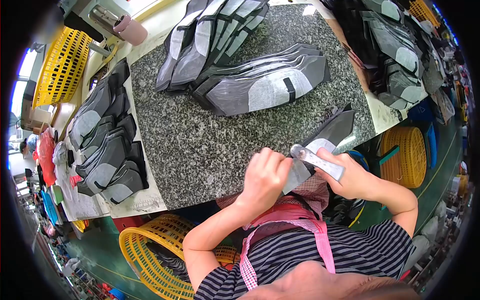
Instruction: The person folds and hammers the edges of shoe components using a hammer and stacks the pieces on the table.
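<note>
My left hand (pixel 266 176) is closed at the front edge of the granite slab, its fingers pressed on the near end of a dark grey and silver piece (pixel 330 131). A metal hand tool (pixel 318 161) is gripped in my right hand (pixel 345 175), its rounded head lying over the same piece, close to my left fingers. The piece slants up to the right over the slab's edge. Behind it on the slab lies a fanned stack of similar pieces (pixel 275 85) with pale patches and a black strip. What my left fingertips touch is partly hidden.
More pieces are heaped at the slab's back (pixel 200 42), on the left (pixel 107 165) and at the right (pixel 397 55). Yellow baskets stand below the front edge (pixel 131 250), at the right (pixel 425 155) and at the upper left (pixel 60 67). A pink cup (pixel 131 31) is at the back left.
</note>
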A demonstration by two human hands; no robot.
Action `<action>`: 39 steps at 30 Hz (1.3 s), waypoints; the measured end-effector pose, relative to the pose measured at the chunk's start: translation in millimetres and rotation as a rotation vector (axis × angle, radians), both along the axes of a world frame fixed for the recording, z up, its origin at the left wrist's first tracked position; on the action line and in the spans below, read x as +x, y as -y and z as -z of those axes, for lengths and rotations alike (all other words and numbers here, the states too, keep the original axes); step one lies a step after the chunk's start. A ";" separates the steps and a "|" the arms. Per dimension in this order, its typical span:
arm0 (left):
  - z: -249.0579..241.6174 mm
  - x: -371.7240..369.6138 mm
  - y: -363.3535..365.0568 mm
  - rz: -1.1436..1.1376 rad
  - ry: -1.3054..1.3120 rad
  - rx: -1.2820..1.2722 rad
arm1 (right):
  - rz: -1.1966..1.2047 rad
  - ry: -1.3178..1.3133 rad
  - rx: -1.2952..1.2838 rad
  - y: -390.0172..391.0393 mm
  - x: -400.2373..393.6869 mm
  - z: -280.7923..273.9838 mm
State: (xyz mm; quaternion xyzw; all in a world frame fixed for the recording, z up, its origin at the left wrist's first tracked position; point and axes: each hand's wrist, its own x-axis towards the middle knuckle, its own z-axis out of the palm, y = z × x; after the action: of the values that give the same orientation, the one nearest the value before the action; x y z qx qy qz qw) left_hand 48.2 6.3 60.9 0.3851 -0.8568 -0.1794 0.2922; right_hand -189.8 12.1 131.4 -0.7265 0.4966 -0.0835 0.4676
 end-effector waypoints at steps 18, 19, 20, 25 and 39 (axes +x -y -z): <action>-9.7 27.5 -9.9 0.057 0.135 0.014 | 0.006 0.089 -0.204 7.6 11.1 -17.0; -11.0 26.7 -10.5 0.094 0.217 -0.072 | 0.002 0.089 -0.201 4.6 12.8 -16.1; -10.7 26.4 -10.2 0.105 0.232 -0.150 | -0.015 0.070 -0.071 -0.4 15.0 -13.8; -4.9 27.6 -12.3 0.105 0.267 -0.250 | -0.083 -0.029 -0.012 -0.4 20.4 -5.2; -8.0 48.5 -20.4 0.074 0.142 0.018 | -0.048 0.071 -0.124 -4.4 27.2 -14.2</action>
State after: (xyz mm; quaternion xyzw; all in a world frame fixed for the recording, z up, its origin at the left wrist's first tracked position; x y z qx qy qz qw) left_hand 96.7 26.7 69.0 0.3675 -0.8874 -0.1701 0.2204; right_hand -162.6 16.5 145.6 -0.7623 0.4562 -0.1287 0.4407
